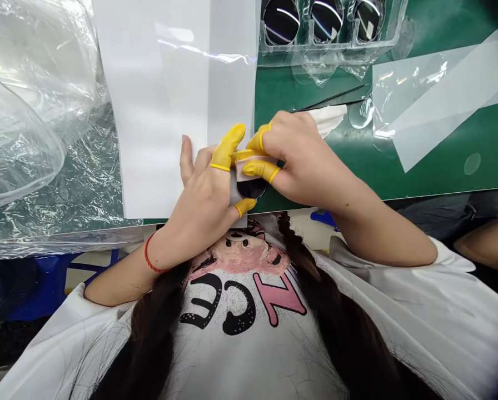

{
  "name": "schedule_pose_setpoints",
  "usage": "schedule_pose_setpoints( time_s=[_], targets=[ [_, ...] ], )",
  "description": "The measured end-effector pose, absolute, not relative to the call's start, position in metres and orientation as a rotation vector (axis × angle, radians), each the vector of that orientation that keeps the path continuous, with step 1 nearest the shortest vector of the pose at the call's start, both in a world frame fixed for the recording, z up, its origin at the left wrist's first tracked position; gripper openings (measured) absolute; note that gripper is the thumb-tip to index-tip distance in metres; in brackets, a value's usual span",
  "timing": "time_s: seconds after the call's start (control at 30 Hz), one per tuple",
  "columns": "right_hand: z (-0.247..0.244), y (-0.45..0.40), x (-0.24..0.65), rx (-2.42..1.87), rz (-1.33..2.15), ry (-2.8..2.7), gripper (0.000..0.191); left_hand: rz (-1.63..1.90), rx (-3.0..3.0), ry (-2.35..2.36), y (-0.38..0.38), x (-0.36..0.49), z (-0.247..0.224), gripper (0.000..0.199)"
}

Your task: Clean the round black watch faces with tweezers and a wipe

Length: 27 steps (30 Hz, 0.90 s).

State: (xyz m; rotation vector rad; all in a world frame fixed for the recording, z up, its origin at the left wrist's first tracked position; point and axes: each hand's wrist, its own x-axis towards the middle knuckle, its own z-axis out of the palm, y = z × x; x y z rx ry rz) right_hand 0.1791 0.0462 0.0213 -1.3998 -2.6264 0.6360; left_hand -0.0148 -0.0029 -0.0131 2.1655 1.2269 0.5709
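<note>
Fingers of right hand are clamping one pale cloth against one dark disc, left hand is pinching that disc, three trayed lenses are lying toward one o'clock

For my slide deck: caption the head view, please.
Hands in yellow finger cots hold pale cloth against a round black disc.

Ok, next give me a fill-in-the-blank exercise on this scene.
1. The finger covers on the left hand and right hand are coloured ____.
2. The cord around the left wrist is coloured ____.
3. The clear tray shows ____ dark discs.
4. The tweezers lie nearer the ____ hand.

Missing words: yellow; red; three; right
</note>
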Motion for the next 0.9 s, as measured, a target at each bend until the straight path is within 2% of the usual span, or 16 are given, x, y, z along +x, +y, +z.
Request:
schedule_pose_setpoints(
  time_s=[0.23,0.43,0.6,0.67,0.8,0.9],
  targets=[
    [0.009,0.053,0.177,-1.417,0.486,-2.586,0.033,0.6,2.255,1.207,-0.003,-0.015,-0.012,0.076],
    [0.019,0.039,0.196,-1.266,0.667,-2.301,0.029,0.556,2.188,1.235,-0.003,-0.015,-0.008,0.071],
    [0.031,0.04,0.196,-1.029,0.748,-2.56,0.031,0.565,2.17,1.214,-0.002,-0.016,-0.01,0.073],
    [0.029,0.045,0.187,-1.068,0.689,-2.683,0.033,0.548,2.179,1.203,0.0,-0.017,-0.012,0.072],
    [0.027,0.056,0.166,-1.189,0.435,-2.89,0.015,0.52,2.21,1.208,0.002,-0.019,-0.017,0.069],
    [0.023,0.057,0.161,-1.236,0.327,-2.924,0.017,0.526,2.222,1.218,0.002,-0.02,-0.021,0.072]
  ],
)
